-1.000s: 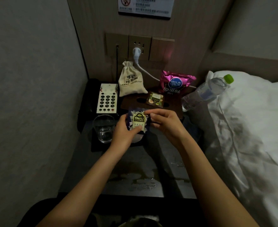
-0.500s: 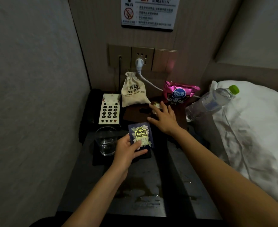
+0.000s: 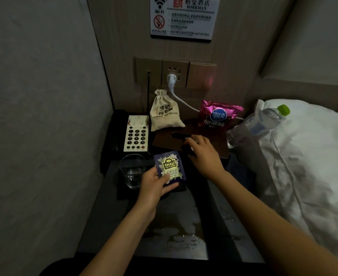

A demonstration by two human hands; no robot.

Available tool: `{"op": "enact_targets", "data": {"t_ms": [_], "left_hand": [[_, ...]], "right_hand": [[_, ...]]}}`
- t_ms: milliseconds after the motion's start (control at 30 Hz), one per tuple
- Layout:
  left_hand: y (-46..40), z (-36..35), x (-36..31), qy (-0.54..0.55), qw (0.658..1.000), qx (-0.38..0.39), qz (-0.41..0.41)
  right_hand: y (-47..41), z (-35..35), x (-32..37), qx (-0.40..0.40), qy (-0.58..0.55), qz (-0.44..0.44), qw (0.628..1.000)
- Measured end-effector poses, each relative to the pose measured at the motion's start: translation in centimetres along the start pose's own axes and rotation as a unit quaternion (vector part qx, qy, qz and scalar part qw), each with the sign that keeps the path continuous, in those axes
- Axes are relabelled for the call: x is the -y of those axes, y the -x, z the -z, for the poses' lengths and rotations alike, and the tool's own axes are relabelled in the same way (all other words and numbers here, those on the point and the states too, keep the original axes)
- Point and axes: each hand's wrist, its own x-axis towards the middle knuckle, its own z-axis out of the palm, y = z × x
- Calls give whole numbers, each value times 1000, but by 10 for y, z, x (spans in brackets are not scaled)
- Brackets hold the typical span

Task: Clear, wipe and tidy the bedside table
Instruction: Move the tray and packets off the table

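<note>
Single head-worn wide-angle view, aimed forward and down from close above the bedside table, facing the wall socket panel, with pillow at right edge.

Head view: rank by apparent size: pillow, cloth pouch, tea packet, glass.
1. pillow, largest by far
2. cloth pouch
3. tea packet and glass: look about alike, and the left hand covers part of the packet, so no ranking.

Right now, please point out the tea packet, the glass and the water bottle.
tea packet (image 3: 169,168), head view, on its yellow logo.
glass (image 3: 132,172), head view, on its clear side wall.
water bottle (image 3: 263,121), head view, on its upper body.
</note>
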Motion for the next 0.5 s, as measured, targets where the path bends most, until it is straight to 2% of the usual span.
{"op": "enact_targets", "data": {"t_ms": [100,233,333,400,500], "left_hand": [[4,-2,-5,0,1000,-3,5],[14,-6,-9,2,1000,-5,15],[24,-12,-11,16,999,0,30],[32,-20,-14,29,999,14,36],[46,-34,-19,56,996,55,47]], "right_hand": [[11,7,3,-64,-8,26,998],[29,33,9,-125,-111,-16,986],[49,62,19,-154,-237,-28,959],[66,81,24,-180,-283,-4,942],[95,107,29,-172,-367,17,914]]}}
